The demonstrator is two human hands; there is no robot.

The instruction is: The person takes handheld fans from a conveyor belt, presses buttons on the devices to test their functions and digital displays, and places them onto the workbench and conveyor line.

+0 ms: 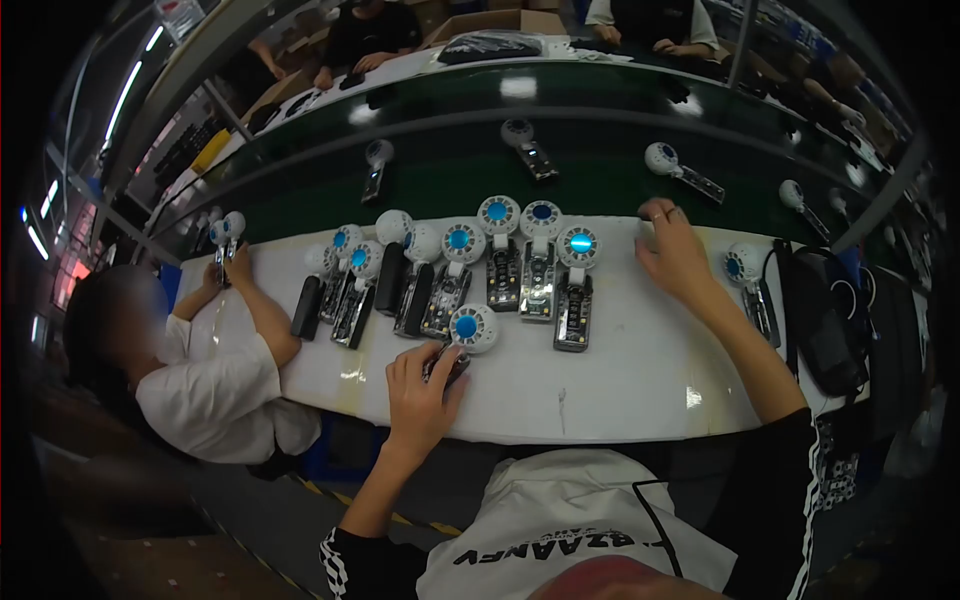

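My left hand (418, 392) is wrapped round the dark handle of a handheld fan (474, 327), whose round white head with a blue centre points away from me. Over the right part of the white table, my right hand (672, 243) has its fingers apart and nothing in them, close to the green conveyor belt. Between my hands lies a fan with a brightly lit blue centre (579, 246) and bare circuitry showing in its handle. Several similar fans (461, 243) lie in a row beyond and to the left of my left hand.
The green conveyor belt (440, 190) carries several spaced-out fans, one being a white-headed fan (662, 158). Another fan (741, 263) and a black pouch (822, 320) are at the right. A co-worker (215, 390) sits at the left, holding fans. Other people work across the belt.
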